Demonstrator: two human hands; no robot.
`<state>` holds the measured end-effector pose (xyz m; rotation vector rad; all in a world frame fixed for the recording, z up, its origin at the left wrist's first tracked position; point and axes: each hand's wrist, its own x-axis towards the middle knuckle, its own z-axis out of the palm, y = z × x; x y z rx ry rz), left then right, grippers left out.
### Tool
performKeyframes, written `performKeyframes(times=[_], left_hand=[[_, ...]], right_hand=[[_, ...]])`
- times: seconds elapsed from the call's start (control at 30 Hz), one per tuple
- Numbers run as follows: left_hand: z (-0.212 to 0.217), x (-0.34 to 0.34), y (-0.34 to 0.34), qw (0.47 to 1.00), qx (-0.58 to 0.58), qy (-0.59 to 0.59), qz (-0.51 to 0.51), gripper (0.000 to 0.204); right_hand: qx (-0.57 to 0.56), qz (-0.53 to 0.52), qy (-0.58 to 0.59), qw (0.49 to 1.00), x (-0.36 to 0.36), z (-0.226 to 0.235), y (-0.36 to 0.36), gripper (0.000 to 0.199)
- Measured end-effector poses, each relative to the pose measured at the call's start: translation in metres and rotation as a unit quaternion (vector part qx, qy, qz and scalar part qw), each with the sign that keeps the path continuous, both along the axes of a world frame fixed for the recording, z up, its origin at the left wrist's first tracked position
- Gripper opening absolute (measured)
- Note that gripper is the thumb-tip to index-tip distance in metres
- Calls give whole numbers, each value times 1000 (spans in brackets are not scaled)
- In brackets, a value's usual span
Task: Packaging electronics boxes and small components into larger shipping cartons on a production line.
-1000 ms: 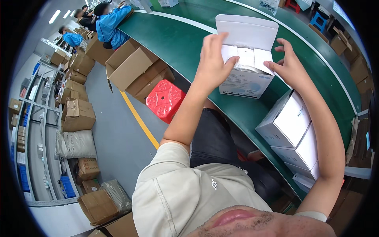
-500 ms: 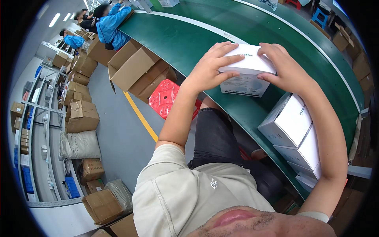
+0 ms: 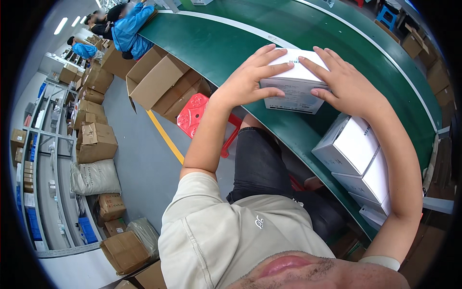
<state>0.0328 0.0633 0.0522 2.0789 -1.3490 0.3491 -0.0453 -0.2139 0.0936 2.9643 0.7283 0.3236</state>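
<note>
A white carton box (image 3: 292,95) stands on the green table (image 3: 211,50) in front of me. Its top looks closed flat, and small print covers the side facing me. My left hand (image 3: 246,79) holds the box's left side, fingers over the top and thumb against the near face. From the right, my right hand (image 3: 350,85) grips it, fingers spread across the top and thumb on the near edge. Parts of the top are hidden under my fingers. Beside my right forearm, several similar white boxes (image 3: 347,151) sit in a row along the table edge.
A red plastic stool (image 3: 192,115) and a large open cardboard box (image 3: 161,82) stand left of the table. Shelves (image 3: 55,168) and more cartons (image 3: 96,142) line the far left. People in blue (image 3: 127,31) work farther along the table.
The box's top has gone from slightly raised to lying flat. My right fingers have spread farther over it, and my left hand has shifted slightly left.
</note>
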Motion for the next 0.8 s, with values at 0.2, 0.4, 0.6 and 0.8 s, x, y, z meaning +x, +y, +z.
performKeyframes(times=[0.2,0.4,0.6,0.8], left_hand=[[2,-2,-3,999,34,-18,7,50],[-51,40,-14,989,-124,5,76,58],[-41,6,-93,751,-351,529,-183,76],[-27,-14,-116,724,-257,604,-211,84]], right_hand=[[-2,-3,6,1000,-3,-6,2,66],[-30,-48,37,998,-25,30,18,58],[27,91,-17,995,-19,33,6,50],[0,-125,113,986,-100,134,-49,46]])
